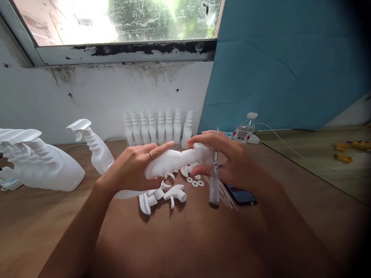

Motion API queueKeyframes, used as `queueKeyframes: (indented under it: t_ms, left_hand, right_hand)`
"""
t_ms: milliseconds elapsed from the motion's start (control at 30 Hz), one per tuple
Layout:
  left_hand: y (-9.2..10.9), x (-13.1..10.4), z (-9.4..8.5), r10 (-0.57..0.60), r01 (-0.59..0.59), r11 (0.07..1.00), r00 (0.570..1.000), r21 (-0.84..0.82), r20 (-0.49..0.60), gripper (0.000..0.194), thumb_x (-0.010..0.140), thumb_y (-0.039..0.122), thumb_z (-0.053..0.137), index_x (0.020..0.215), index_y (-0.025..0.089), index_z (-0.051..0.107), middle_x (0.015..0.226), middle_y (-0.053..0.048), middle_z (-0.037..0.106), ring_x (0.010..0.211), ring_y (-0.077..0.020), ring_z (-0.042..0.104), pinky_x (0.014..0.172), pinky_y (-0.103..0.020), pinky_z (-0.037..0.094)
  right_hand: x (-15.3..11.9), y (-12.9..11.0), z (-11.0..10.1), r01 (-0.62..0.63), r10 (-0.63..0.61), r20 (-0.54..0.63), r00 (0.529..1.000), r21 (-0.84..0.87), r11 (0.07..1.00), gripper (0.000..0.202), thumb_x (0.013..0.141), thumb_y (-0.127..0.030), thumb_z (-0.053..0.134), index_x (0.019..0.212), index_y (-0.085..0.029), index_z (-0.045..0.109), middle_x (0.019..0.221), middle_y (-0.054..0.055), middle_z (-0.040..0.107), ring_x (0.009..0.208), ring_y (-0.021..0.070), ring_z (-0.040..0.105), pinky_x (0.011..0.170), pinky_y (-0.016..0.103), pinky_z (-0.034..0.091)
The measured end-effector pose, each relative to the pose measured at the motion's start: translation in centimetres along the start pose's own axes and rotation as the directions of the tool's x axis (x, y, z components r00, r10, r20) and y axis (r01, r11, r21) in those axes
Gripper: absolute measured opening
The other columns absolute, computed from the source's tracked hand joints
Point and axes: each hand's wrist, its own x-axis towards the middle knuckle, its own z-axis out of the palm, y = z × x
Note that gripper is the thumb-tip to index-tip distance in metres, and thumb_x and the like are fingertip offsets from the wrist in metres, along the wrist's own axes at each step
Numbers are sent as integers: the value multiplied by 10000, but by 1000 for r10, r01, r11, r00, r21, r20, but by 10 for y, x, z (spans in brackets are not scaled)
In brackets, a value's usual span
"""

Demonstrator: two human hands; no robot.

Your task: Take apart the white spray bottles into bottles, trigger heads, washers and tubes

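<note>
1. As the head view shows, the left hand point(135, 162) holds a white bottle point(165, 165) above the table point(174, 247), middle; the right hand point(233, 154) grips its top and a screwdriver point(214, 189).
2. Seemingly done: sprayer-topped bottles point(58, 168), left side.
3. Seemingly left: eight topless bottles point(153, 133), back edge; loose spray heads point(174, 192), washers point(194, 184), thin tubes point(227, 197), middle.

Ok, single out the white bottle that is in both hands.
It's the white bottle tilted on its side between left hand and right hand; the others, such as the upright row of bottles behind, are held by neither.
</note>
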Motion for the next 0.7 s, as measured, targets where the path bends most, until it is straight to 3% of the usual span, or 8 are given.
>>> queueKeyframes:
  t_ms: [100,200,267,367,467,567,633,700]
  left_hand:
    - [2,-1,-2,7,-7,1000,1000,18,14,800,734,354,677,1453,255,339,997,-29,639,741,-173,596,637,-289,441]
    - [5,0,-2,2,-2,1000,999,9,53,790,735,356,673,1449,257,349,1024,-34,646,795,-195,617,651,-296,448]
    - [7,1,-2,-22,24,1000,997,-20,80,774,738,365,672,1440,265,363,1055,-37,654,815,-204,631,645,-293,451]
    - [7,3,-7,-71,85,991,989,-106,134,744,747,380,671,1425,272,384,1133,-45,656,845,-214,646,674,-299,470]
    - [2,3,-13,-138,195,952,961,-237,239,681,756,350,666,1390,292,425,1087,-21,671,835,-211,649,672,-286,484]
    - [-8,0,-14,-309,373,880,920,-293,243,615,777,392,657,1351,290,462,952,-6,670,754,-208,636,599,-271,475]
    - [-17,-1,-9,-463,484,828,875,-284,143,612,799,463,627,1355,275,454,915,-18,656,741,-225,625,597,-288,475]
    - [-26,0,1,-556,541,786,830,-300,42,611,826,495,571,1374,267,429,958,-36,647,804,-253,620,664,-328,489]
  right_hand:
    - [-3,2,-2,-125,126,26,992,-26,992,286,800,-472,704,911,-229,604,888,30,673,767,187,597,714,331,460]
    - [-5,2,-1,-203,202,61,978,13,979,229,795,-414,719,843,-223,603,804,15,653,697,162,572,614,294,442]
    - [-6,2,-1,-204,197,95,976,73,976,197,793,-323,725,922,-237,603,864,13,662,732,159,590,623,287,458]
    - [-5,4,-5,-95,81,85,993,188,978,228,793,-140,674,968,-249,576,1013,24,648,878,165,618,700,294,492]
    - [-6,8,-19,38,-25,-73,997,190,981,219,780,-41,626,851,-240,569,1010,14,637,897,158,631,721,311,498]
    - [-11,16,-42,33,-18,-279,960,49,998,174,751,-109,699,797,-237,591,942,22,655,808,163,636,679,333,481]
    - [-16,23,-58,-68,35,-447,894,-58,996,176,708,-197,758,771,-232,598,899,42,661,783,181,627,661,350,460]
    - [-24,33,-74,-217,97,-599,795,-132,967,254,641,-275,809,734,-230,577,887,57,661,804,207,630,678,369,460]
